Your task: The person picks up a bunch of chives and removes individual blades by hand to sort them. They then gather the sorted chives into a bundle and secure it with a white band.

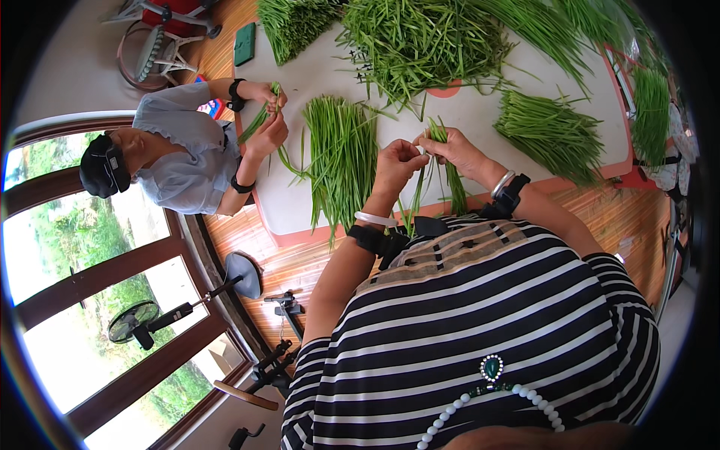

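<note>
A small bunch of long green stems (454, 179), like garlic chives, hangs from my right hand (460, 151), whose fingers are closed around its upper end. My left hand (398, 163) is just to its left, thumb and fingertips pinched together near the bunch, with thin strands dangling below; whether it grips one is unclear. Left of my hands lies a wide row of stems (342, 160) on the white table (287, 208). Another bundle (548, 135) lies to the right. Beyond my hands is a large loose heap of green stems (422, 48).
A person (188, 135) in a light blue shirt works at the table's left end, holding green stems. More bundles (298, 25) and a dark green box (244, 44) lie at the far side. A fan (135, 323) stands by the windows. Another person (672, 163) is partly visible at far right.
</note>
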{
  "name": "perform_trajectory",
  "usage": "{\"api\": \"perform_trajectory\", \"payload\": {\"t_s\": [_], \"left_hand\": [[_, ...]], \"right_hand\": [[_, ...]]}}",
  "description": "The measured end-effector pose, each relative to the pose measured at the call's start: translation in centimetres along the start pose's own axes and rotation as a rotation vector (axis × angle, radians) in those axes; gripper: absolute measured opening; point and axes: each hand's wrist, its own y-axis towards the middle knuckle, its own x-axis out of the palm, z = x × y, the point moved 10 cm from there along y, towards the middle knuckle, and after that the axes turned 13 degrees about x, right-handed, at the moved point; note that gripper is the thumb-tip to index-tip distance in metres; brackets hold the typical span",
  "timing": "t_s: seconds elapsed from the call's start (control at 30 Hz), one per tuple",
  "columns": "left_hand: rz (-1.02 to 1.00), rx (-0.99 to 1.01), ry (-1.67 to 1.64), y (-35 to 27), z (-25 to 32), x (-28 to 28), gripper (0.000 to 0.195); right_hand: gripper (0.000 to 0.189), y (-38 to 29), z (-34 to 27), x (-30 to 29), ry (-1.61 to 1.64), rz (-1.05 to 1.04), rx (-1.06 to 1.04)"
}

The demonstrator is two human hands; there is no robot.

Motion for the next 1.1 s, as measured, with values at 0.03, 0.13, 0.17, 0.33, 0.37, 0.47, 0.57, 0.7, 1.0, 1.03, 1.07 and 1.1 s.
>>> {"api": "perform_trajectory", "payload": {"t_s": [0.03, 0.13, 0.17, 0.33, 0.37, 0.47, 0.57, 0.7, 1.0, 1.03, 1.07, 1.1], "left_hand": [[-0.019, 0.005, 0.0, 0.1, -0.1, 0.2, 0.017], [0.074, 0.094, 0.321, 1.4, -0.7, -3.1, 0.019], [0.124, 0.252, 0.719, 1.6, 0.8, -4.9, 0.021], [0.262, 0.143, 1.205, 2.5, 3.0, -7.8, 0.024], [0.264, 0.144, 1.206, 2.8, 3.2, -7.7, 0.024], [0.237, 0.014, 1.267, 3.3, 2.5, -7.8, 0.024], [0.185, -0.036, 1.307, 3.8, 1.8, -7.5, 0.022], [0.138, 0.039, 1.354, 3.8, 1.3, -7.1, 0.019], [0.035, 0.011, 1.333, 2.8, -0.1, -6.4, 0.013], [0.015, 0.031, 1.334, 2.7, 0.0, -6.2, 0.012], [0.016, 0.031, 1.333, 2.5, 0.0, -6.2, 0.012], [0.018, 0.081, 1.292, 2.3, 0.4, -5.8, 0.013]], "right_hand": [[0.018, 0.0, 0.0, -0.2, 0.0, 0.0, -0.001], [0.022, -0.1, 0.4, -1.7, 0.093, 0.093, 0.049], [0.022, -0.1, 0.5, -1.9, 0.091, 0.091, 0.048], [0.023, -0.1, 1.3, -2.8, 0.112, 0.101, 0.078], [0.023, 0.0, 1.6, -2.6, 0.084, 0.093, 0.098], [0.023, -0.2, 1.4, -2.3, 0.084, 0.08, 0.11], [0.023, -0.2, 1.4, -2.7, 0.093, 0.078, 0.111], [0.024, 0.3, 1.9, -3.0, 0.076, 0.087, 0.107], [0.027, 0.5, 1.4, -2.6, -0.02, 0.047, 0.052], [0.026, 0.5, 1.4, -2.4, 0.05, 0.024, 0.047], [0.026, 0.5, 1.5, -2.2, 0.12, 0.001, 0.041], [0.026, 0.5, 1.7, -2.2, 0.122, 0.005, 0.041]]}}
